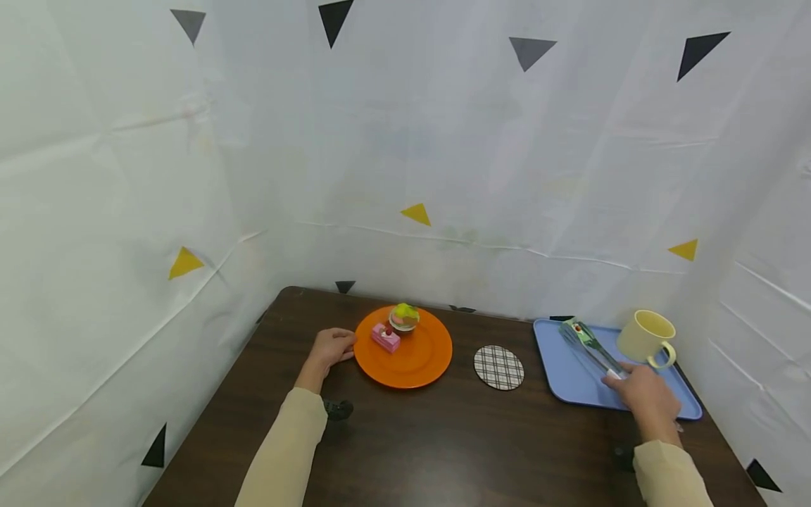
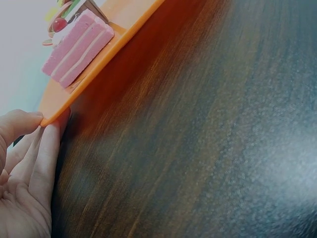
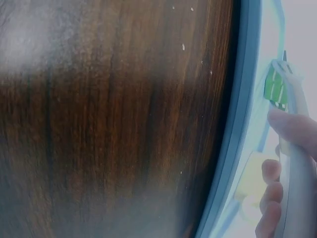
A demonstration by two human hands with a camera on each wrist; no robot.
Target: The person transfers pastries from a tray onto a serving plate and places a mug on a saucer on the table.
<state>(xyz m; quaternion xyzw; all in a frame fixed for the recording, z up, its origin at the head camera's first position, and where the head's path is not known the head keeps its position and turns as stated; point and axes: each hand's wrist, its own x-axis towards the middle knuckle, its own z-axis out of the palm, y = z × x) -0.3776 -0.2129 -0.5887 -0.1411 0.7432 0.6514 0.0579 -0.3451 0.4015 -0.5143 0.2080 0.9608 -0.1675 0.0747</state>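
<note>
My left hand [image 1: 334,346] pinches the left rim of an orange plate [image 1: 421,366], thumb on top and fingers underneath. On the plate sit a pink layered cake slice [image 2: 81,47] with a red cherry and a round cupcake-like piece [image 1: 404,318] with a yellow-green top. At the right, my right hand [image 1: 648,396] grips the pale handle end of metal tongs [image 1: 598,354] above a blue tray [image 1: 573,384]. Between the tongs' far ends shows a green cake slice [image 3: 275,85] with white stripes, over the tray's back left part.
A yellow mug [image 1: 640,338] stands on the tray's right side, its handle close to my right hand. Between plate and tray lies a round checked coaster [image 1: 498,367]. White cloth walls with triangles surround the dark wooden table [image 1: 443,451].
</note>
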